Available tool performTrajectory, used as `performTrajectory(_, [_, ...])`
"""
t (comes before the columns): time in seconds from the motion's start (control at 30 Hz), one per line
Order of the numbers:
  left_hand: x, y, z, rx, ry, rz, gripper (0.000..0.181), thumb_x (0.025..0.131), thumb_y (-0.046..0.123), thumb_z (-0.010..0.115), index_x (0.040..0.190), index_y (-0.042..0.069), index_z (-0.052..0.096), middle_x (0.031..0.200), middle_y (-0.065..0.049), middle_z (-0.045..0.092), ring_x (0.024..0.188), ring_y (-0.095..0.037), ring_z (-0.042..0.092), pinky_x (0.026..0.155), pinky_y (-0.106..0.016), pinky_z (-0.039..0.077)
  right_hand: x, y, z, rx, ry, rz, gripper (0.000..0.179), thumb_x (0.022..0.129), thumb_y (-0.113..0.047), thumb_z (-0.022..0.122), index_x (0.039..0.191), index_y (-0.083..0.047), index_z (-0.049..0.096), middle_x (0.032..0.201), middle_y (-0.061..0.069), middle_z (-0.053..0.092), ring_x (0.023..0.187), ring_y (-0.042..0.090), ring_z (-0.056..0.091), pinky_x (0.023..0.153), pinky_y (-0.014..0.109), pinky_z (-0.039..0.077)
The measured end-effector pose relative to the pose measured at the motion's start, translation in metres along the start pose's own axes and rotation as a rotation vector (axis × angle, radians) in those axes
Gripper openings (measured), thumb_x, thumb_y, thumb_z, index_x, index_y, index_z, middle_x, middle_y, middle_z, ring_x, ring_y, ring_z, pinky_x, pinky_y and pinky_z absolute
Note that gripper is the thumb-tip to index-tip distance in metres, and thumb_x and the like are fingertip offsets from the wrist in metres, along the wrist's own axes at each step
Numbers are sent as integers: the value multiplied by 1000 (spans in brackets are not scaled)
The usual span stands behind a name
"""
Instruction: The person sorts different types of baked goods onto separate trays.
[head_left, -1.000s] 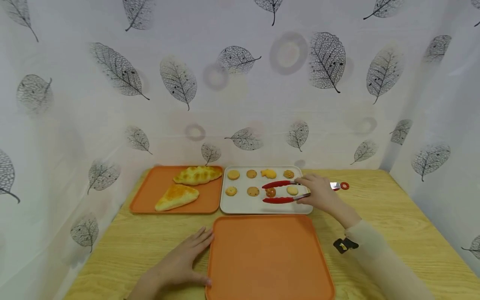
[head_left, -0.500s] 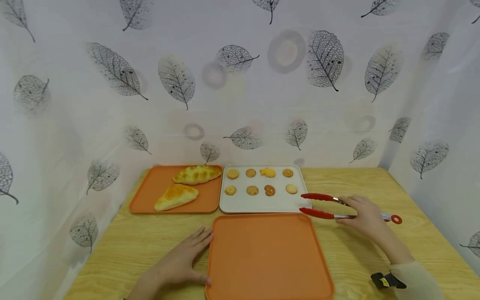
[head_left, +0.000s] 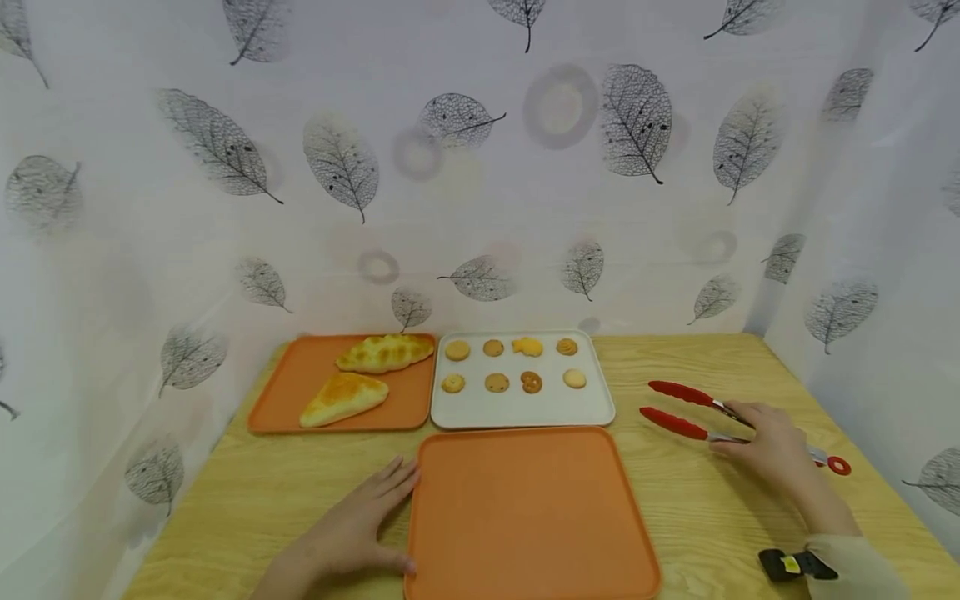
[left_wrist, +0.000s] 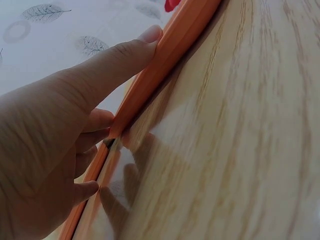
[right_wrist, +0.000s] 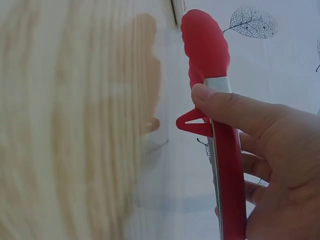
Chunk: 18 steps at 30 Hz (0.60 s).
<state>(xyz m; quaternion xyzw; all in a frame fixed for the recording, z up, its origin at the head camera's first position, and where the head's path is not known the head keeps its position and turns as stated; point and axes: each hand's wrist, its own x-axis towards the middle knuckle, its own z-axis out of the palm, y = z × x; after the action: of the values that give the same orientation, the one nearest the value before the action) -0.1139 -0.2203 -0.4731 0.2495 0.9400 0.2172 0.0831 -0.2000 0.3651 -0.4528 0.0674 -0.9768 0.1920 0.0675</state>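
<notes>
My right hand (head_left: 772,446) grips metal tongs (head_left: 678,423) with red tips, held over the right side of the table. The tongs' two arms are spread, with nothing between them. In the right wrist view the thumb lies along one arm of the tongs (right_wrist: 227,165), and the other fingers are behind it. My left hand (head_left: 352,529) touches the left edge of a bare orange tray (head_left: 532,517), its fingers spread. In the left wrist view the thumb (left_wrist: 150,35) and fingertips meet the rim of that tray (left_wrist: 165,60).
Behind the orange tray stands a white tray (head_left: 517,412) with several small cookies in two rows. Left of it, another orange tray (head_left: 281,400) bears a long bread (head_left: 386,353) and a triangular bread (head_left: 345,398). A leaf-print curtain (head_left: 480,208) closes off the back and sides.
My right hand has carried the tongs from over the white tray to the right and towards me. The cookies there are unchanged. The left hand stays at the tray's edge.
</notes>
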Motion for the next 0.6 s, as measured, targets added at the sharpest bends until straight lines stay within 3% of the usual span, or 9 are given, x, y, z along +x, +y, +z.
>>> performTrajectory(0.6, [0,0,2,18,17,12,112,67,78,64,154,15,31,163,0,24,151,-29,19,114,-59,29,-1,10,-4,3,-119,35,103,73,-50,80,141,15,37,134,44,42,118,64,39,88,74,37])
